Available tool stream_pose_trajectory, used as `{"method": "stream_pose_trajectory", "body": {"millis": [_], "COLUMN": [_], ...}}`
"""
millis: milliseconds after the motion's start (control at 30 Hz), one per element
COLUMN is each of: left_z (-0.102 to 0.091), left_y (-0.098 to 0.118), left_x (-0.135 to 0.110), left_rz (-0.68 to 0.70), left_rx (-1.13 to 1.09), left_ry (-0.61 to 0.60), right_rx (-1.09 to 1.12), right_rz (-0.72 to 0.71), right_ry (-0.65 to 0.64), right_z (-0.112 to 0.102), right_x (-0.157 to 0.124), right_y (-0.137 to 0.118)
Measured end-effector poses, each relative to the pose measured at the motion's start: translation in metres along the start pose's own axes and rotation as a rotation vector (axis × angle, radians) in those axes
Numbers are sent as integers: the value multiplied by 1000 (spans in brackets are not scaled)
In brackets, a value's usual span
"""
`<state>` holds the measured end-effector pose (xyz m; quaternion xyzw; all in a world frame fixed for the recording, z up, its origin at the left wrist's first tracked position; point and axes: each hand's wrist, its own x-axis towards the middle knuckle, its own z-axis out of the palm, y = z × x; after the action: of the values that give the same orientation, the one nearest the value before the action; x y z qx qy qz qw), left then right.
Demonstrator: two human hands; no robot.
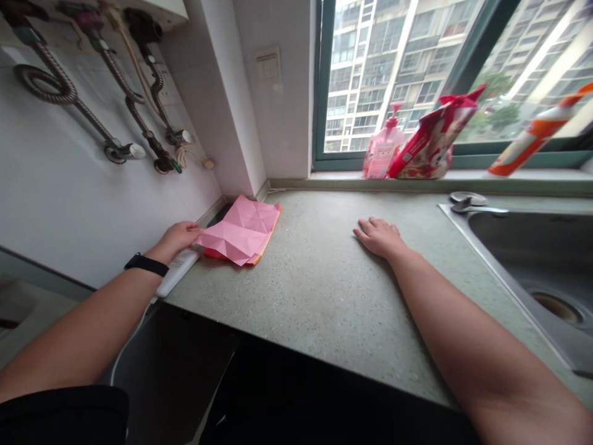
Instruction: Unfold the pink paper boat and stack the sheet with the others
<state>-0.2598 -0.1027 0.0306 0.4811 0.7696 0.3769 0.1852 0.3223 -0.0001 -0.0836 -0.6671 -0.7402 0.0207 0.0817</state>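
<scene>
A creased pink paper sheet [243, 230] lies on top of an orange sheet at the back left of the grey-green countertop [319, 290]. My left hand [178, 238] rests at the paper's left edge, fingers curled and touching it, with a white tube [178, 272] under the wrist. A black band sits on that wrist. My right hand [378, 237] lies flat on the counter to the right of the paper, fingers stretched out, holding nothing.
A steel sink [537, 272] with a tap [470, 204] fills the right side. On the window sill stand a pink pump bottle [383, 148], a red pouch [433, 145] and an orange-and-white bottle [532, 139]. Hoses and valves [125, 148] hang on the left wall.
</scene>
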Motion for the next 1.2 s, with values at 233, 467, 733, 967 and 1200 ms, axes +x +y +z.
{"method": "stream_pose_trajectory", "body": {"millis": [233, 467, 733, 967, 1200], "left_z": [54, 124, 139, 142, 148], "left_y": [23, 42, 47, 47, 37], "left_x": [-1, -7, -7, -10, -14], "left_rz": [676, 671, 521, 477, 455], "left_rx": [587, 724, 798, 848, 796], "left_ry": [-127, -392, -415, -418, -440], "right_rx": [-7, -8, -17, -14, -1], "right_rz": [6, 3, 12, 13, 4], "right_ry": [-2, -3, -20, -5, 25], "right_z": [1, -1, -2, -2, 1], "right_x": [0, -1, 0, -1, -1], "right_y": [1, 0, 0, 0, 1]}}
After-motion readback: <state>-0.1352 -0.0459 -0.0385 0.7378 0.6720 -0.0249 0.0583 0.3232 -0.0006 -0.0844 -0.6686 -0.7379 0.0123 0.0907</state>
